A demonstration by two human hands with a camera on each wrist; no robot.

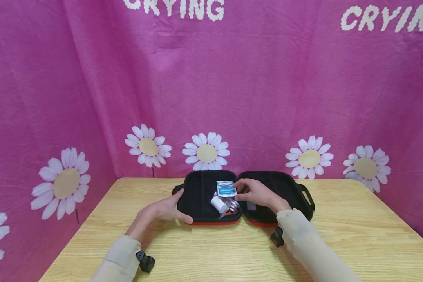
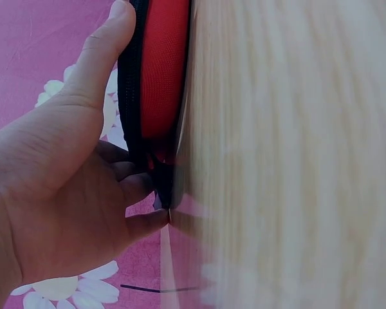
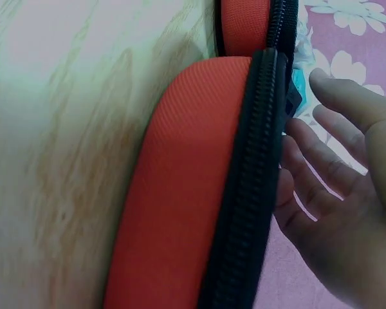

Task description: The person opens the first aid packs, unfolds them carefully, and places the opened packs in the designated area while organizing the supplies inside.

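Observation:
A black-lined zip case (image 1: 194, 196) with a red shell lies opened flat on the table. My left hand (image 1: 167, 207) holds its left half: the thumb lies along the zipped rim (image 2: 130, 96) and the fingers reach the handle side. In that half are a teal-and-white packet (image 1: 226, 188), a white roll (image 1: 218, 204) in clear plastic and some small metallic items (image 1: 233, 205). My right hand (image 1: 257, 192) hovers over the middle of the case, thumb and forefinger apart at the packet's right edge. Whether they touch it I cannot tell.
The case's right half (image 1: 285, 192) has a handle (image 1: 307, 197) on its outer side and a small pale item (image 1: 251, 206) inside. Wooden table (image 1: 211, 254) extends in front. A pink curtain (image 1: 232, 98) with daisies hangs behind the case.

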